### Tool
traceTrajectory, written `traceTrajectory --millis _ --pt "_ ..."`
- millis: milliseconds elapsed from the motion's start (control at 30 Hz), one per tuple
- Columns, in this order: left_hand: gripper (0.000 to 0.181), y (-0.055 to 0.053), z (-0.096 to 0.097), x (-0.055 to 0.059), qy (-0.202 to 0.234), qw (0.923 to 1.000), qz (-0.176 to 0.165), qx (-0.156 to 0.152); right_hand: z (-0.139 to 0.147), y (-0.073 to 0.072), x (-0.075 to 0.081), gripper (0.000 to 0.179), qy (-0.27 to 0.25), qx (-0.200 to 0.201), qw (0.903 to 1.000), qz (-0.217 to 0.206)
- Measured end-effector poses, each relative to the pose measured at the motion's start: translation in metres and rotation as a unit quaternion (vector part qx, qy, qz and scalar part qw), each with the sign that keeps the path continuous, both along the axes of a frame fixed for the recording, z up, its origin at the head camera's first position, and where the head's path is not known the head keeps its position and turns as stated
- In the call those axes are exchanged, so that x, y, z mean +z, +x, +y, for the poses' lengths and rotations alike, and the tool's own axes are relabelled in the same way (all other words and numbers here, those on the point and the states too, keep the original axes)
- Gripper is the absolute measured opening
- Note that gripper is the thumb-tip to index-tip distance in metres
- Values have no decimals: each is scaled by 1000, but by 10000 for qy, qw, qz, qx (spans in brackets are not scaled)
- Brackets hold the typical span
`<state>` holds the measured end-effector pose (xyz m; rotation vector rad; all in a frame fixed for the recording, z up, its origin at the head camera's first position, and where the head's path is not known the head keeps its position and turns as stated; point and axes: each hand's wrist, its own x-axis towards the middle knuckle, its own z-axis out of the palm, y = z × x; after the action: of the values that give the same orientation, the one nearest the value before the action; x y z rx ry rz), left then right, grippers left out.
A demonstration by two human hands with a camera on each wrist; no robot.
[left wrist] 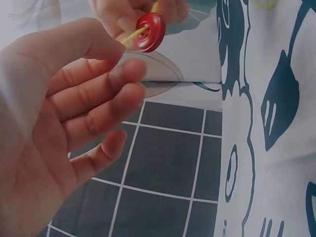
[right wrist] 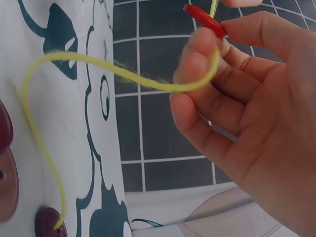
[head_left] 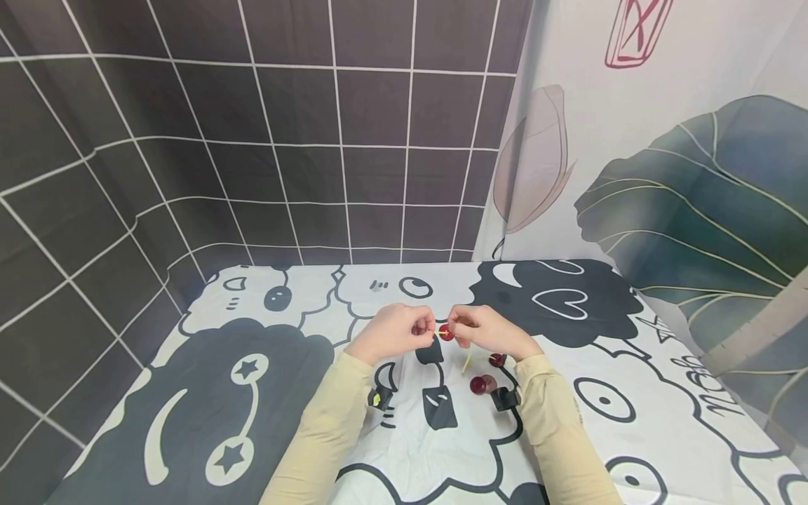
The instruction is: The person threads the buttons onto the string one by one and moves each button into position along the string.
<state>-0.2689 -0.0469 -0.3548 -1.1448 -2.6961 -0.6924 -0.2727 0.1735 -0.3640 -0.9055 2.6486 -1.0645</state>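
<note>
Between my two hands is a red button (head_left: 445, 332) with a yellow yarn (left wrist: 132, 36) passing through a hole in it. My left hand (head_left: 400, 326) pinches the yarn between thumb and forefinger, close to the button's face; its other fingers are loosely bent. The right hand (head_left: 489, 328) grips the button's edge with thumb and fingertips. From there the yarn loops down past the right fingers to a dark red button (right wrist: 44, 222) on the cloth, where it enters a hole.
Another dark red button (head_left: 477, 385) and a pinkish button (head_left: 489, 383) lie together on the black-and-white patterned cloth (head_left: 454, 456), left of the right sleeve (head_left: 555, 428). Behind the table hangs a dark curtain (head_left: 372, 168) with a white grid.
</note>
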Motion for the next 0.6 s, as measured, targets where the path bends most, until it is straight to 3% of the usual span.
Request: traceTrajectory --millis 333,600 --pt "5 -3 -9 1 86 9997 -90 193 10 -4 -4 11 142 -120 9987 469" --pt "4 -3 -15 7 153 9993 -194 293 15 -3 -3 10 319 -133 9992 211"
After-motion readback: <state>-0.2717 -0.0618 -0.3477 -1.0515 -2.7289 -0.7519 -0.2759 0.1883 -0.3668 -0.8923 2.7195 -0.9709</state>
